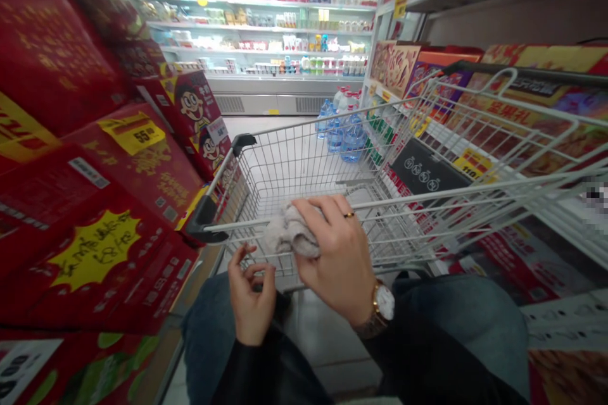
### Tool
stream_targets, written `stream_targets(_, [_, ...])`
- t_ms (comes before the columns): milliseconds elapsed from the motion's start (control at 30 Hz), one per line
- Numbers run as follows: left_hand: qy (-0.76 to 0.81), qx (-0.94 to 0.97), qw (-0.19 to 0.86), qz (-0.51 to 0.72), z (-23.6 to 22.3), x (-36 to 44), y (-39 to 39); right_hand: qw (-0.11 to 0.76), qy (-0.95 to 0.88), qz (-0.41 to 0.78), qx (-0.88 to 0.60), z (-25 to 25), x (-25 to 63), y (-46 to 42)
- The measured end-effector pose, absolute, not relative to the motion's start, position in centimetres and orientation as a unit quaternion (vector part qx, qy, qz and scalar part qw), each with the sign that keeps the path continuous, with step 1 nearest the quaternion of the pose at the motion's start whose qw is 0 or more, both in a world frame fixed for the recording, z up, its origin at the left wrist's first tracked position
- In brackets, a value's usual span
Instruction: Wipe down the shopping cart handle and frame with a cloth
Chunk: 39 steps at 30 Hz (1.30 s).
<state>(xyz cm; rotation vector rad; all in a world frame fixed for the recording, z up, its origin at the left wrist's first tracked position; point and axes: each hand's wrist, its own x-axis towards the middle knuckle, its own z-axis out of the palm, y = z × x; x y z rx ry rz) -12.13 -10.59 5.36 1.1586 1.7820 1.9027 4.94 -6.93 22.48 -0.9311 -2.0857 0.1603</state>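
Observation:
A white wire shopping cart [304,158] stands in a store aisle in front of me. My right hand [332,253], with a ring and a wristwatch, is closed on a crumpled grey cloth [287,234] pressed against the cart's near rail. My left hand [249,294] hovers just below and to the left of the cloth, near the cart's lower wires. Its fingers are loosely curled and nothing shows in them. My knees in blue jeans lie under both hands.
Stacked red gift boxes [95,202] with yellow price tags crowd the left. Shelves of boxed goods [522,114] line the right. Large water bottles [344,130] stand beyond the cart. A refrigerated display [266,25] closes the far end of the aisle.

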Motion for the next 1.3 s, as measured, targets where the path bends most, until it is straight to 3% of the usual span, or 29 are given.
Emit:
stream_targets(200, [0.63, 0.394, 0.112, 0.66, 5.6, -10.8, -10.2, 0.461, -0.787, -0.005, -0.41, 22.2, 10.4, -6.3])
stream_targets(433, [0.579, 0.555, -0.014, 0.597, 6.4, -4.3, -10.6, 0.442, -0.809, 0.019, -0.387, 21.8, 7.3, -6.8])
stream_targets(633, [0.543, 0.592, 0.114, 0.584, 8.0, -1.5, -9.6, 0.471, -0.771, -0.029, -0.427, 22.4, 13.4, -5.2])
stream_targets(767, [0.537, 0.585, 0.145, 0.591, 8.3, -0.8, -9.0, 0.499, -0.714, -0.087, -0.483, 22.7, 16.5, -4.6])
stream_targets(1000, [0.562, 0.585, 0.101, 0.576, 8.3, -1.4, -8.0, 0.483, -0.767, -0.039, -0.42, 22.0, 13.3, -5.4])
stream_targets(1300, [0.569, 0.592, 0.092, 0.563, 8.6, -2.0, -7.9, 0.528, -0.658, -0.131, -0.521, 23.4, 21.6, -3.2])
